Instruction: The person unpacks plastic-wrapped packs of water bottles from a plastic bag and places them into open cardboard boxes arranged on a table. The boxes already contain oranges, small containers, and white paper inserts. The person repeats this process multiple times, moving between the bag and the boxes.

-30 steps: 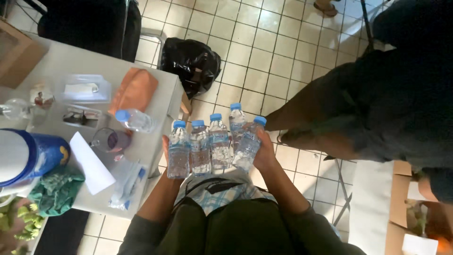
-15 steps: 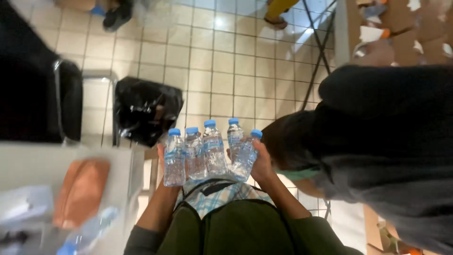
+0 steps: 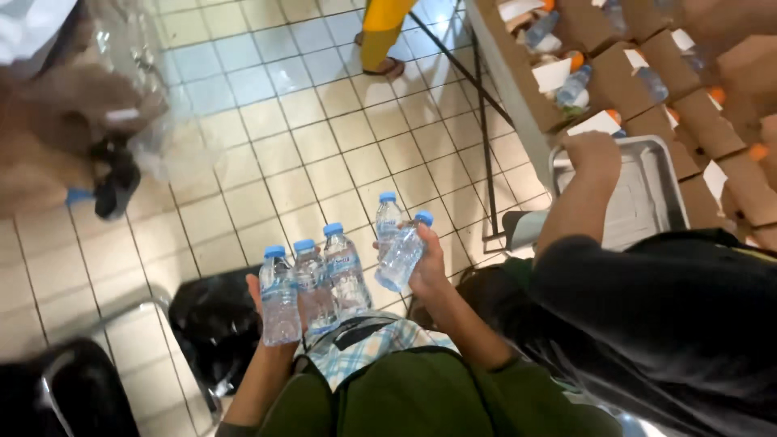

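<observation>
Both hands are closed around small water bottles held against the person's chest. Left hand (image 3: 271,311) wraps from the outside around a row of three bottles (image 3: 312,283), which stand upright, blue caps up, touching one another side by side. Right hand (image 3: 427,271) clamps two more bottles (image 3: 396,243): one stands upright, the other leans across it, its cap tipped to the right. The two groups sit just apart, so each hand already has its bottles in its grip, their long axes running up and away from the body.

Taking the bottles as landmark: beyond them spreads the tiled floor (image 3: 307,154), pale square tiles with dark grout, slightly glossy. To their right a co-worker in a dark sleeve (image 3: 680,299) leans in, a hand (image 3: 592,150) resting on the rim of a shallow metal tray (image 3: 647,202), dull and scuffed. Farther right and above, a desk (image 3: 518,89) carries rows of open brown cardboard boxes (image 3: 647,81), some showing a bottle, white paper or something orange inside. Below and to the left of the bottles lies a black plastic bag (image 3: 214,320), crinkled and shiny, beside a curved chair frame (image 3: 121,316). Directly beneath them is a checked cloth (image 3: 364,356) with a dark strap, over the person's olive-green clothing (image 3: 421,400).

The bottles are clear, ribbed thin plastic with pale labels and round screw caps.
</observation>
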